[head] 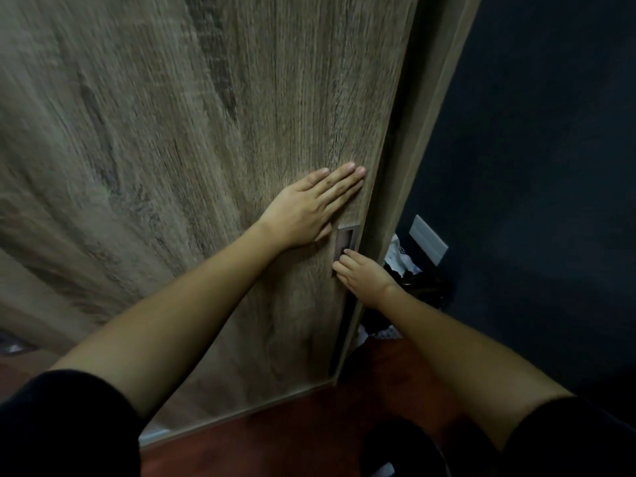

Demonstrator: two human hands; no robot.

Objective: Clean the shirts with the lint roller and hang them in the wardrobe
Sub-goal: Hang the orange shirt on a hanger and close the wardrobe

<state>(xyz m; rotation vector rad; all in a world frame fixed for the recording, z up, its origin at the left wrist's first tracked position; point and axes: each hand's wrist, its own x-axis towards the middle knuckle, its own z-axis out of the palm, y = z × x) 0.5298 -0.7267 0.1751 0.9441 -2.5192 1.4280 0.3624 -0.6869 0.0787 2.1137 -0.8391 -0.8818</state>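
Observation:
A wood-grain sliding wardrobe door (192, 160) fills most of the view. My left hand (309, 208) lies flat against it, fingers straight and together, just above a recessed metal handle (346, 241) near the door's right edge. My right hand (361, 275) has its fingertips hooked into the lower part of that handle. A narrow dark gap runs between the door's edge and the wardrobe frame (423, 139). No shirt, hanger or lint roller shows in either hand.
A dark blue wall (537, 166) stands on the right with a white wall plate (428, 239). Below it, crumpled white and dark clothes (402, 266) lie in the corner. The floor (309, 428) is reddish-brown wood.

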